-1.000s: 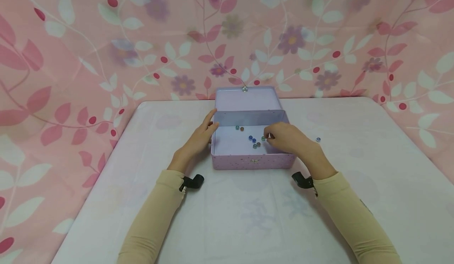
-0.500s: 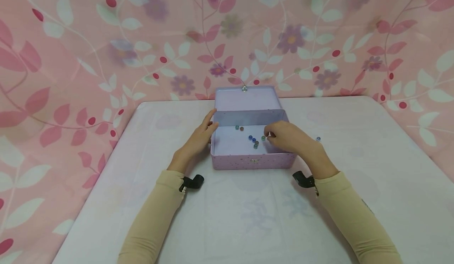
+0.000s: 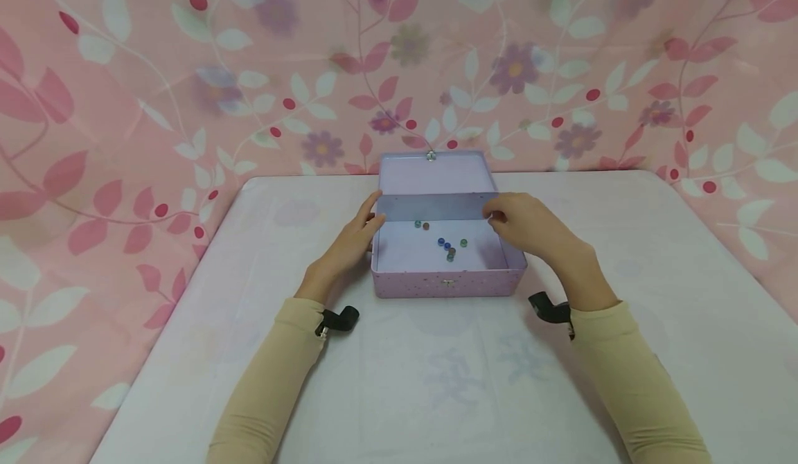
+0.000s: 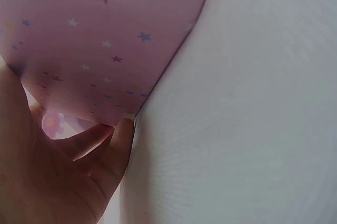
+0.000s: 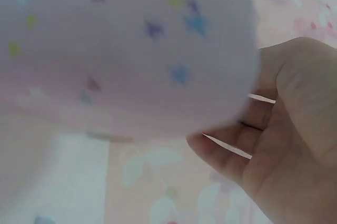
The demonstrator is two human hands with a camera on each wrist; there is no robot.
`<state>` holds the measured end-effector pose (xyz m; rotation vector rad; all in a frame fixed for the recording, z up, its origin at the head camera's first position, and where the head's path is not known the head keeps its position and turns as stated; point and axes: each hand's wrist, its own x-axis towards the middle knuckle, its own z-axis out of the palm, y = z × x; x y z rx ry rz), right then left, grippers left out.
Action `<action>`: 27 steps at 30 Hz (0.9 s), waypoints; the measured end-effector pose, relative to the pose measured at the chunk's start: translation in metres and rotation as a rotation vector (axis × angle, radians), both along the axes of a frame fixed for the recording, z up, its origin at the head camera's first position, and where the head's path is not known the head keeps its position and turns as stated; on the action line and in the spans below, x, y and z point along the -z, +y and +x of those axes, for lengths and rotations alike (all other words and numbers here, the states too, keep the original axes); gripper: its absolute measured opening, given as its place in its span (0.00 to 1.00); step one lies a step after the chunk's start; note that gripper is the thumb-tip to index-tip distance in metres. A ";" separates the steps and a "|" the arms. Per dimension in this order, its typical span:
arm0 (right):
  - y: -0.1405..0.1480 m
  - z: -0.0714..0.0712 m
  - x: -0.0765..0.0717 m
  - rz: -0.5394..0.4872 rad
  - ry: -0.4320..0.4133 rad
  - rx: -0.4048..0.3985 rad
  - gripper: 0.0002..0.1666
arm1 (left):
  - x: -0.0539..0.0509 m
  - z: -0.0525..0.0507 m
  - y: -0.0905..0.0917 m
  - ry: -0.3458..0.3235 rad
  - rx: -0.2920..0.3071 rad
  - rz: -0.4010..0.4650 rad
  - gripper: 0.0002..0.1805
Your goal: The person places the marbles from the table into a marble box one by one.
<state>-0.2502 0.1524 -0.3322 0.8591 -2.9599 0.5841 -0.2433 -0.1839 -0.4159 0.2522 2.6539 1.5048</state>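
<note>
A lilac tin box [image 3: 447, 285] patterned with small stars stands on the table, its hinged lid [image 3: 436, 175] tipped back. Several small glass marbles lie on its floor: blue marbles [image 3: 441, 242], a green marble [image 3: 464, 242], brownish and teal ones. My left hand [image 3: 343, 242] holds the box at its left side, thumb over the rim; in the left wrist view its fingertips [image 4: 125, 125] touch the outer wall. Over the box's right rear corner is my right hand [image 3: 530, 225], its thumb and fingers curled together. Whether a marble sits between its fingertips cannot be seen.
The box stands on a white cloth-covered table [image 3: 436, 381], near its far edge. Behind hangs a pink floral curtain [image 3: 249, 69]. Black wrist cameras [image 3: 339, 319] stick out from both sleeves.
My right hand has risen from the box floor and moved back and right to its rear corner. The marble on the table right of the box is now hidden. The left hand stays put.
</note>
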 end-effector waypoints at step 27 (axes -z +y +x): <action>0.103 -0.033 0.020 0.159 -0.241 0.269 0.17 | -0.001 0.000 0.000 -0.015 -0.002 -0.010 0.31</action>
